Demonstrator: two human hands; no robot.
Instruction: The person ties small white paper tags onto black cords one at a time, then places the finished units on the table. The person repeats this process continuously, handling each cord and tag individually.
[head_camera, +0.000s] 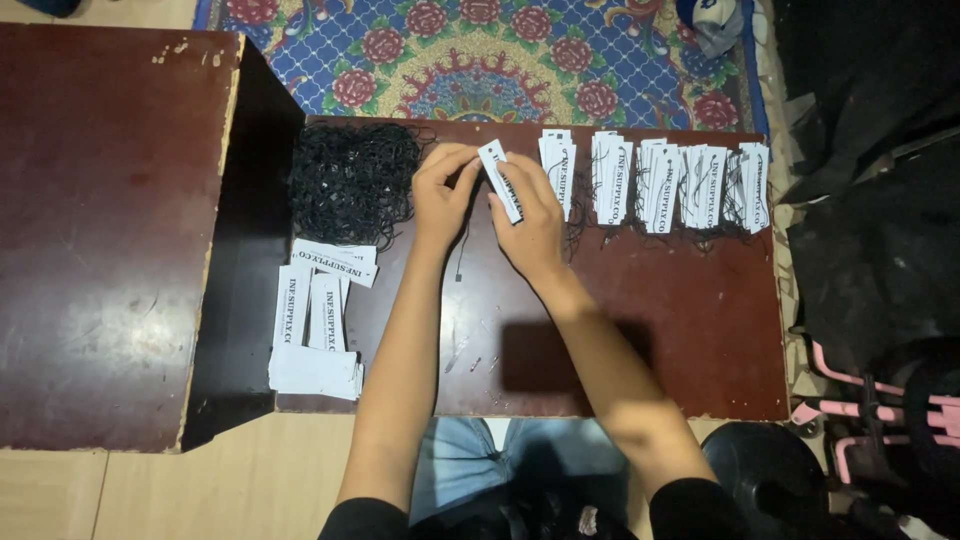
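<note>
Over the far middle of a low dark-red table (640, 330), my right hand (530, 215) holds a narrow white paper tag (500, 180) with black print, tilted. My left hand (443, 195) pinches at the tag's upper end, and a thin black string (463, 245) hangs down from it toward the tabletop. A heap of black string loops (352, 180) lies just left of my left hand. A loose stack of unstrung white tags (320, 320) sits at the table's left edge.
Several rows of white tags with black strings (660, 185) stand lined up along the far right of the table. A larger dark-red board (100, 230) lies to the left. A flowered rug (480, 60) lies beyond, with dark fabric and pink-framed items (870, 400) on the right.
</note>
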